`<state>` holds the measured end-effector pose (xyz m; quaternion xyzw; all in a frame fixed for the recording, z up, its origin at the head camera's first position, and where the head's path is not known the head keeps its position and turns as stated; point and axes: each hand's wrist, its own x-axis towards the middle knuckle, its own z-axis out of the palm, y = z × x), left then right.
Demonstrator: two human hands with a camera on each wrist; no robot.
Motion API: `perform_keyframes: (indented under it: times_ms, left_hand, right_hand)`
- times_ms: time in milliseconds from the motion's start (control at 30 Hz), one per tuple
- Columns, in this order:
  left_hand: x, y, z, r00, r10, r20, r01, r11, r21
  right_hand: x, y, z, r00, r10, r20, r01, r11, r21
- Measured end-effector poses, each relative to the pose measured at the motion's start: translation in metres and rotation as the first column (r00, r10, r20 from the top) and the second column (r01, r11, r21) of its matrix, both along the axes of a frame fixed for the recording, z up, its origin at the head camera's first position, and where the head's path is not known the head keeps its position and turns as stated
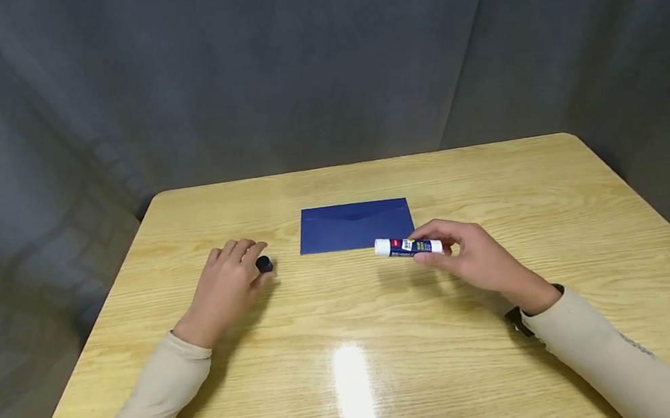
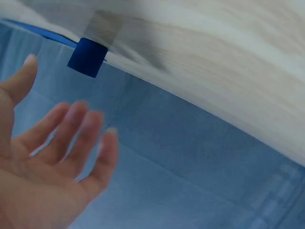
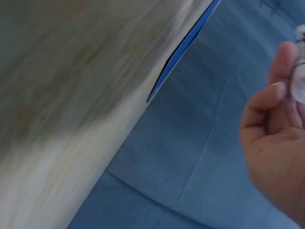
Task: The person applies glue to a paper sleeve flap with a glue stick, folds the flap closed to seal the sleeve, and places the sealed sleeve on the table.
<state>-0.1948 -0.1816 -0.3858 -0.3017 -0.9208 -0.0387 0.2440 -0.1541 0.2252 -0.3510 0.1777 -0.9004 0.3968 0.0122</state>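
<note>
My right hand (image 1: 469,256) holds a glue stick (image 1: 408,247) sideways above the table, thumb and fingers pinching its right end. The glue stick has white ends and a blue label with a red patch. In the right wrist view only its end (image 3: 298,83) shows at the edge, between the fingertips. A small dark blue cap (image 1: 264,264) stands on the table beside my left hand (image 1: 229,281). Loosely spread, the left fingers are apart from the cap (image 2: 87,57) in the left wrist view. A dark blue envelope (image 1: 352,227) lies between the hands, partly behind the glue stick.
The wooden table (image 1: 345,303) has a bright light reflection near its front. Grey curtains (image 1: 296,70) hang behind the table and at both sides.
</note>
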Motion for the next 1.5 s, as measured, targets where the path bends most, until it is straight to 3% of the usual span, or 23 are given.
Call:
perform_keyframes:
  times_ms: [100,233,533,667,767,867,933,1033,1200,1367,1500]
  left_hand:
    - [-0.003,0.0,0.001,0.995,0.028,0.092,-0.03,0.999,0.02]
    - [-0.005,-0.002,0.0,0.987,0.039,0.155,-0.041,0.999,0.013]
    - [-0.007,-0.002,-0.001,0.971,-0.036,0.234,0.017,0.996,0.086]
    - [-0.006,-0.001,0.002,0.941,-0.037,0.337,0.0,0.994,0.107]
    - [-0.004,0.002,0.005,0.901,-0.046,0.432,-0.021,0.989,0.149]
    - [-0.002,0.006,0.007,0.867,-0.088,0.491,-0.02,0.977,0.21]
    - [0.0,0.011,0.008,0.853,-0.128,0.505,-0.004,0.968,0.252]
    - [0.006,0.022,0.009,0.863,-0.166,0.478,0.037,0.963,0.268]
    - [0.015,0.044,0.01,0.906,-0.209,0.368,0.124,0.962,0.241]
    - [0.024,0.067,0.014,0.911,-0.243,0.332,0.151,0.948,0.282]
    - [0.03,0.085,0.017,0.918,-0.277,0.284,0.172,0.923,0.344]
  right_hand:
    - [-0.002,0.003,0.0,0.999,-0.019,-0.027,0.02,0.998,0.062]
    - [-0.004,0.004,0.0,0.999,-0.038,-0.025,0.041,0.995,0.09]
    - [-0.002,0.003,0.001,0.999,-0.028,-0.017,0.03,0.993,0.119]
    - [-0.002,0.002,0.001,1.0,-0.021,-0.02,0.023,0.991,0.129]
    - [-0.001,0.001,0.001,1.0,-0.013,-0.018,0.015,0.991,0.133]
    - [-0.001,0.001,0.001,1.0,-0.006,-0.012,0.008,0.991,0.137]
    - [-0.001,0.001,0.0,1.0,-0.003,-0.01,0.004,0.99,0.138]
    - [-0.001,0.0,-0.001,1.0,0.004,-0.01,-0.003,0.991,0.132]
    - [-0.001,-0.004,-0.003,1.0,0.025,-0.008,-0.024,0.995,0.096]
    - [0.0,-0.013,-0.004,0.998,0.064,0.004,-0.064,0.995,0.074]
    - [0.001,-0.018,-0.004,0.997,0.079,0.012,-0.08,0.993,0.082]
